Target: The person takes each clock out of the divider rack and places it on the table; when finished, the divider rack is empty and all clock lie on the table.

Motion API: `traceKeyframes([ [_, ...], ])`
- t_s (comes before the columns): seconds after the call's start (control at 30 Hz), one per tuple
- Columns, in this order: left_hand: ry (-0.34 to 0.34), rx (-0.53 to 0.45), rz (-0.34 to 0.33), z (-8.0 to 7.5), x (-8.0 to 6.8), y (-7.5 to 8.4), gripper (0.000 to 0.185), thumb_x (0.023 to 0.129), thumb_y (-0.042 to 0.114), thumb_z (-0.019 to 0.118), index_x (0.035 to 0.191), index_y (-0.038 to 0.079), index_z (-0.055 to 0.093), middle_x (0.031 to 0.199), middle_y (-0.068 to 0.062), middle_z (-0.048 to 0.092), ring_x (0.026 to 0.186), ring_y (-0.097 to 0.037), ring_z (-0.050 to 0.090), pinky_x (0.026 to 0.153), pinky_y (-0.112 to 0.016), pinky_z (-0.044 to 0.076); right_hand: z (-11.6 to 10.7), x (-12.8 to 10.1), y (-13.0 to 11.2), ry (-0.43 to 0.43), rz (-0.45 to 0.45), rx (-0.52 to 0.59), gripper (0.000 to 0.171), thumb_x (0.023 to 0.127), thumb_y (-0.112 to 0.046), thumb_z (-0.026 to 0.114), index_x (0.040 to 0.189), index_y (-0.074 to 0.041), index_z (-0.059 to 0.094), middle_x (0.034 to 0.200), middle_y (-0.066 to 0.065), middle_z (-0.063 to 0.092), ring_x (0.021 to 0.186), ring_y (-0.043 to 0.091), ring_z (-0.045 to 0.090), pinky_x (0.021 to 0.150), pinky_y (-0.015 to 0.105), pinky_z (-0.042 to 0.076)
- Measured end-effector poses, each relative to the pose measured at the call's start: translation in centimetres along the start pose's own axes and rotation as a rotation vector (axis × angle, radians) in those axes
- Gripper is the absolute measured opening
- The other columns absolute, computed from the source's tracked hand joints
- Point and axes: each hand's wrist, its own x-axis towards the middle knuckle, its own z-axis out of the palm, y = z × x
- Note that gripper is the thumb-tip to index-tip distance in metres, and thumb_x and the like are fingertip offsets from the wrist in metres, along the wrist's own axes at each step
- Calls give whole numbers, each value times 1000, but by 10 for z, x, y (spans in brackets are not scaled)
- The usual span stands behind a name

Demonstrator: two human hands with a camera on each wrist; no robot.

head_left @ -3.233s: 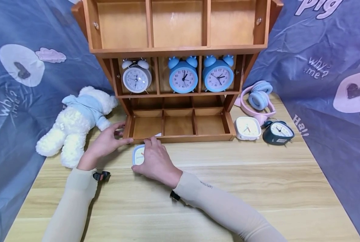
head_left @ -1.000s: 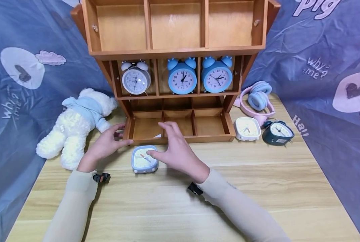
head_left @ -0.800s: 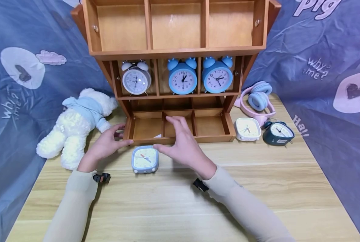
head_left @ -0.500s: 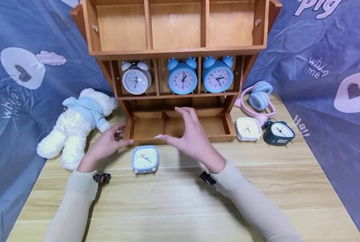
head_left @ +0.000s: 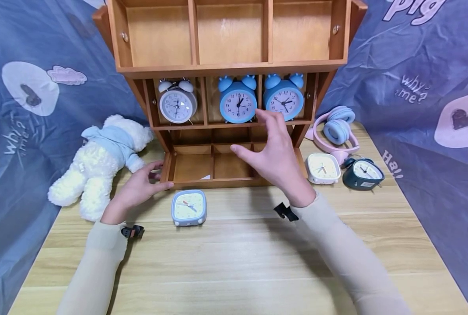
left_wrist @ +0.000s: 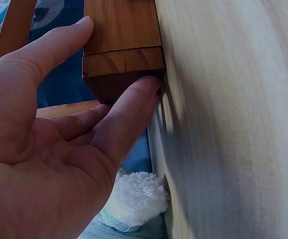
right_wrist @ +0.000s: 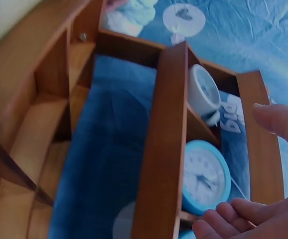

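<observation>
A small square blue clock lies face up on the wooden table, with neither hand on it. My left hand rests against the left front corner of the wooden shelf unit; in the left wrist view the thumb and a straight finger touch that corner. My right hand hovers open and empty in front of the shelf, its fingers spread just below the right blue twin-bell clock. In the right wrist view its fingertips are close to a blue clock.
The middle row also holds a white twin-bell clock and another blue one. A white plush bear lies left of the shelf. Pink-and-blue headphones, a cream square clock and a dark clock lie to the right.
My right hand let go of the square blue clock, left it on the table, and rose up and right to the middle shelf row. The left hand stayed on the corner.
</observation>
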Motion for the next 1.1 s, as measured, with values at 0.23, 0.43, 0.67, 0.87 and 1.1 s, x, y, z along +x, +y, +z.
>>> traceKeyframes([
  [0.23, 5, 1, -5, 1, 0, -1, 95, 91, 50, 75, 160, 5, 28, 143, -25, 57, 132, -42, 57, 105, -55, 50, -13, 11, 3, 62, 56, 8, 90, 78, -47, 87, 150, -12, 45, 149, 7, 44, 135, 23, 47, 115, 41, 41],
  [0.43, 9, 7, -6, 2, 2, -2, 96, 90, 51, 75, 160, 5, 29, 143, -25, 57, 132, -42, 57, 104, -54, 51, -23, 17, 6, 145, 82, 1, 90, 79, -47, 86, 151, -13, 46, 149, 5, 44, 134, 22, 47, 114, 37, 40],
  [0.67, 11, 15, -10, 1, 1, -3, 98, 89, 53, 76, 160, 6, 29, 147, -25, 54, 133, -42, 56, 105, -55, 51, -31, 23, 17, 278, 54, -20, 89, 80, -45, 85, 151, -11, 45, 147, 9, 41, 138, 17, 43, 116, 31, 37],
  [0.87, 15, 22, -10, 1, 1, -2, 97, 89, 53, 76, 160, 6, 29, 147, -25, 53, 133, -43, 56, 105, -56, 50, -31, 29, 29, 381, -7, -68, 85, 79, -42, 86, 146, -5, 48, 142, 16, 43, 136, 21, 43, 116, 32, 37],
  [1.1, 7, 14, -7, 0, 0, -1, 98, 89, 54, 75, 160, 6, 28, 147, -26, 53, 134, -43, 55, 106, -56, 50, -27, 33, 42, 429, -20, -74, 85, 77, -39, 88, 146, -7, 49, 141, 16, 43, 135, 22, 42, 116, 34, 37],
])
